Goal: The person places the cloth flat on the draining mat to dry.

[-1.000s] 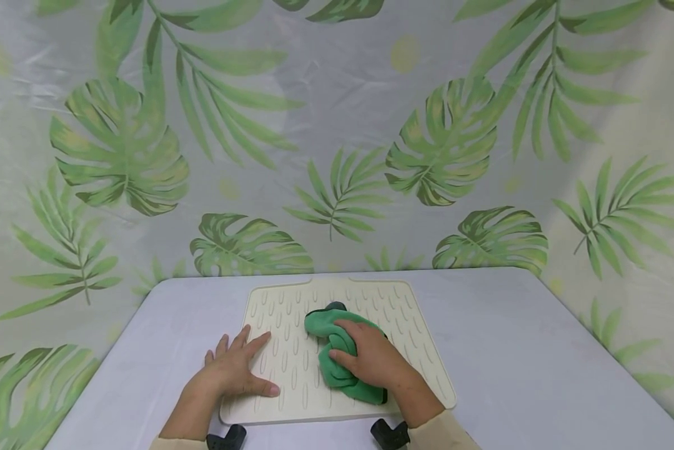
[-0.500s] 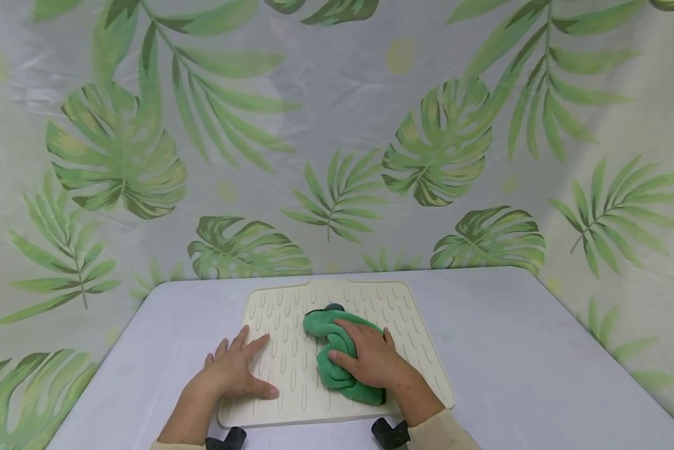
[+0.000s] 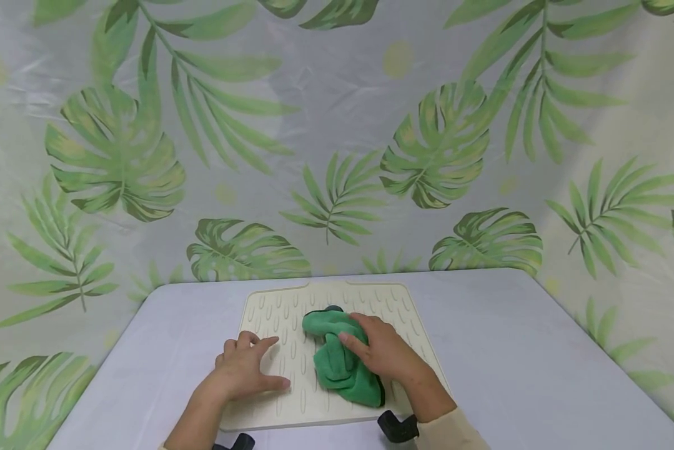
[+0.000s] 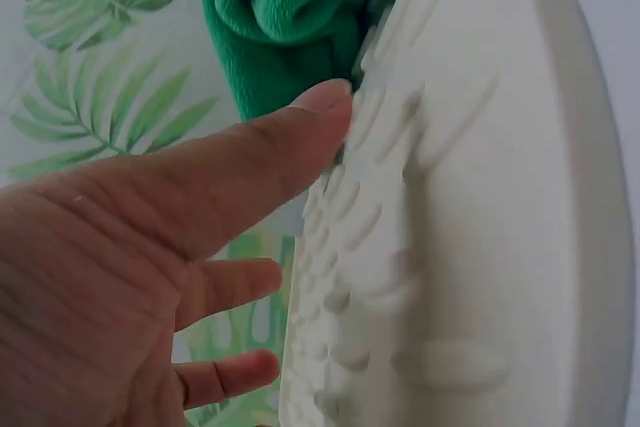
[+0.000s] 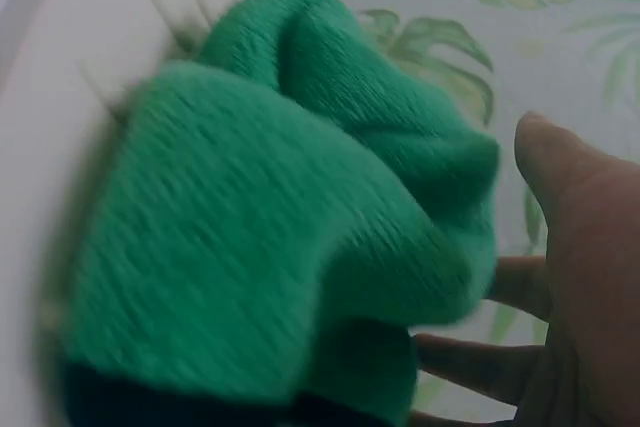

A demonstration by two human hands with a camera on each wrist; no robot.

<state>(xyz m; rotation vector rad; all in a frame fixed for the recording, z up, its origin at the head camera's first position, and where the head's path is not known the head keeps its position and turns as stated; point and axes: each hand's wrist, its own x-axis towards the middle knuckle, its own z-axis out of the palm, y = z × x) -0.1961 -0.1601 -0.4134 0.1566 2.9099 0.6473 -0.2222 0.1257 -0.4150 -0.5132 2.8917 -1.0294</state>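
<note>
A crumpled green cloth (image 3: 342, 369) with a dark edging lies on a cream mat (image 3: 292, 400) covered in raised oval ribs. My right hand (image 3: 391, 351) is at the cloth's right side, fingers spread loosely. In the right wrist view the thumb (image 5: 545, 152) stands apart from the cloth, and other fingers reach partly behind it. On the mat's left part is my left hand (image 3: 240, 370), fingers bent a little and thumb stretched toward the cloth. The left wrist view shows its thumb (image 4: 265, 172) just above the ribbed surface, with nothing in the hand.
A small dark rounded thing (image 3: 333, 308) peeks out beyond the cloth's far edge, mostly hidden. The mat lies on a white-covered table (image 3: 483, 350). A leaf-patterned curtain (image 3: 337, 125) hangs right behind the table and along its sides.
My right hand has loosened from the cloth and shifted right and up. My left hand, earlier spread flat on the mat's left edge, has lifted and moved slightly right. The cloth stays nearly in place.
</note>
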